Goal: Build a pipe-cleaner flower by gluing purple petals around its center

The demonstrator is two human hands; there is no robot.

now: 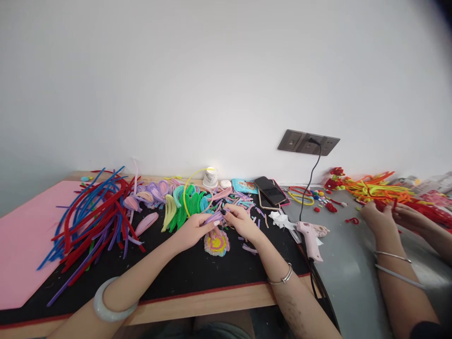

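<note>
My left hand (195,230) and my right hand (243,223) meet over the black mat, fingers closed on a light purple pipe cleaner (214,217). Just beneath them lies a round fuzzy piece (216,245) with yellow and pink rings and a pale edge. Behind my left hand are bundles of green pipe cleaners (179,217) and pale yellow ones (169,212). Short pastel pieces (244,200) are scattered beyond my right hand. My fingers partly hide the pipe cleaner's ends.
Long red and blue pipe cleaners (95,221) pile up at left beside a pink sheet (26,249). Phones (270,190), a white cup (211,177) and a corded glue gun (310,240) lie around the mat (169,275). At right, another person's hands (379,219) hold something red.
</note>
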